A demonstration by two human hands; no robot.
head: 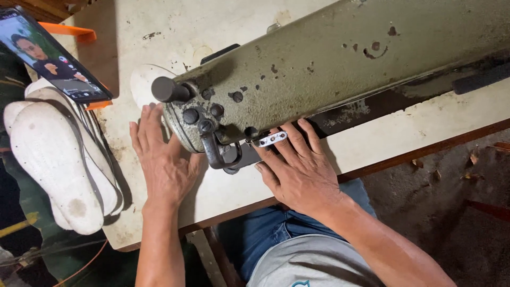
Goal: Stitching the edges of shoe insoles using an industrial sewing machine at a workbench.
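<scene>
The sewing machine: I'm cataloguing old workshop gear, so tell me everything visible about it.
The sewing machine is a heavy, olive-green metal one with chipped, spotted paint. Its long arm lies diagonally across the worn pale table. The head end carries dark knobs, a black cylindrical stub and a curved dark lever. The left hand rests flat by the head; the right hand lies beneath it, its fingers near a small silvery plate.

Sewing machine [345, 58]: olive green, chipped dark spots, black knobs. Table [372, 138]: cream-white, stained, brown wooden edge. Shoe soles [58, 159] at table's left edge: white, grey-smudged. Holder [69, 31] at the far-left corner: orange. Jeans [265, 234]: blue. Shirt [308, 266]: grey.
</scene>
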